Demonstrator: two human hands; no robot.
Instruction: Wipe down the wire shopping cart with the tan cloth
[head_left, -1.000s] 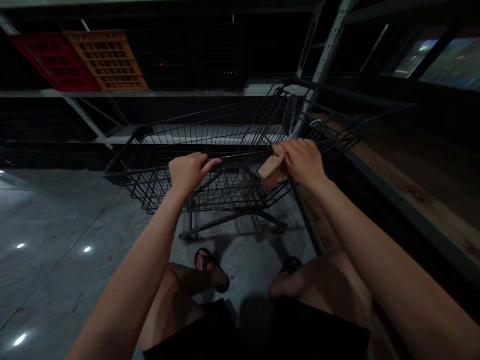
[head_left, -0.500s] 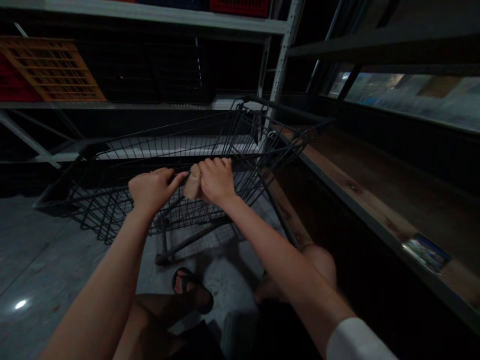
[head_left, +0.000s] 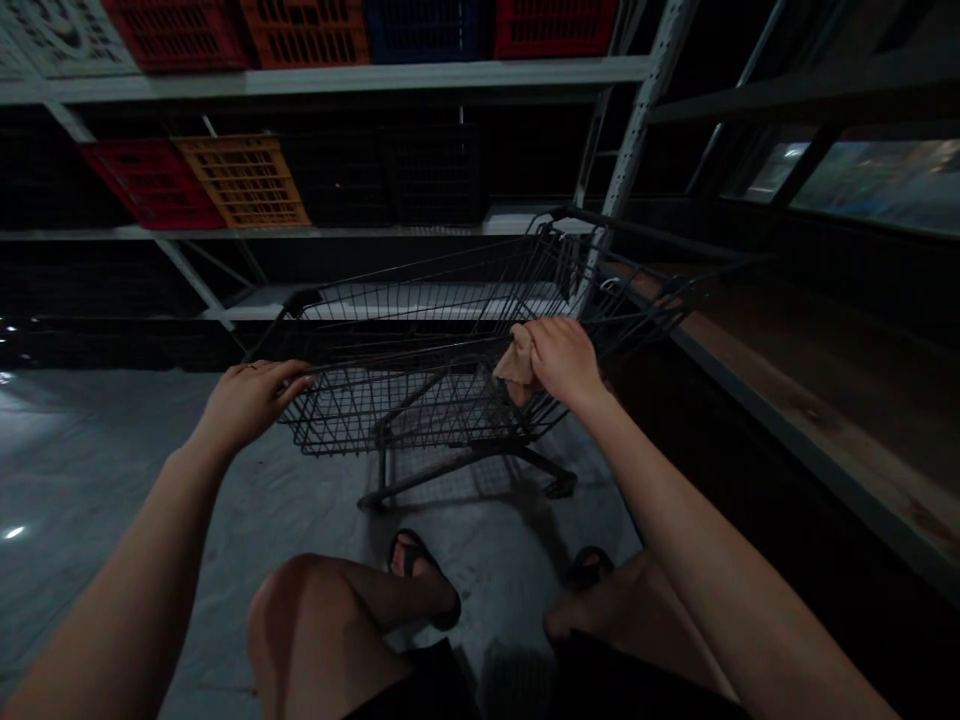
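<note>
A dark wire shopping cart (head_left: 420, 400) stands sideways before my knees, its push handle (head_left: 660, 240) at the right. At the cart's left end, my left hand (head_left: 251, 400) is closed around the top rim. My right hand (head_left: 566, 360) is closed on a crumpled tan cloth (head_left: 517, 362) and presses it against the near top rim, further right. Part of the cloth hangs out from under the fingers. The rim under both palms is hidden.
Behind the cart is a metal rack (head_left: 360, 78) with a red crate (head_left: 161, 180), a yellow crate (head_left: 244, 180) and several others. A wooden ledge (head_left: 847, 420) runs along the right side. Grey floor (head_left: 300, 520) lies below, with my sandalled feet close to the cart.
My hands have moved apart along the rim: the left towards the cart's left end, the right with the cloth towards the handle. The view has shifted left and up.
</note>
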